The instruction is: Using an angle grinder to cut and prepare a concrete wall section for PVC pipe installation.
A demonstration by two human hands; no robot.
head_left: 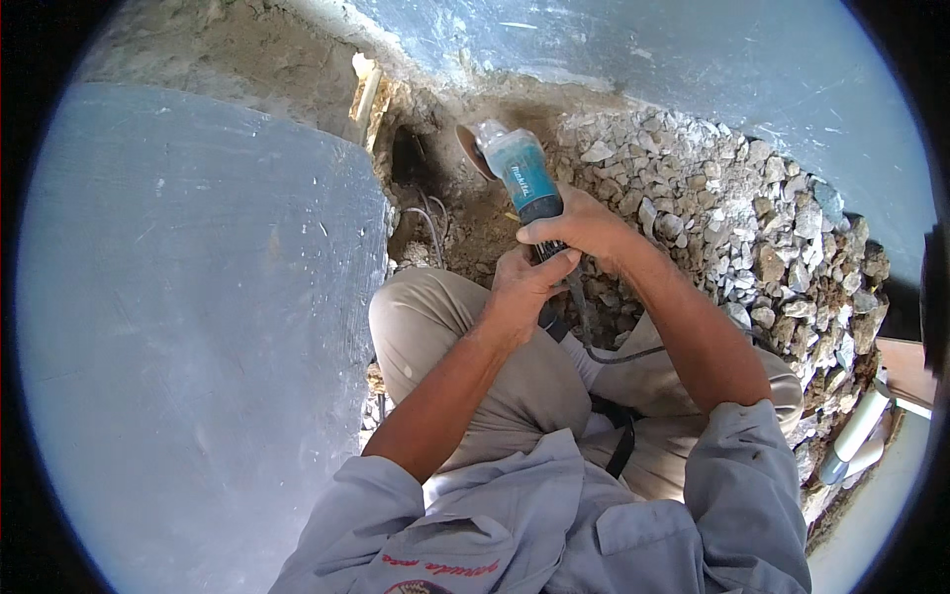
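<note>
A teal and black angle grinder (519, 173) points away from me toward a dirt trench, its round disc (469, 150) at the far end. My right hand (579, 226) wraps the grinder's black body from above. My left hand (522, 287) grips the tool's rear end just below it. The black power cord (606, 351) runs from the handle across my lap. I crouch with my knees (426, 317) in beige trousers over the trench.
A broad grey concrete slab (198, 327) fills the left. Crushed stone rubble (732, 218) is heaped on the right. Loose wires (427, 223) lie in the dug-out earth. White plastic pipes (859, 431) lie at the lower right, and a pipe end (366, 89) shows at the trench top.
</note>
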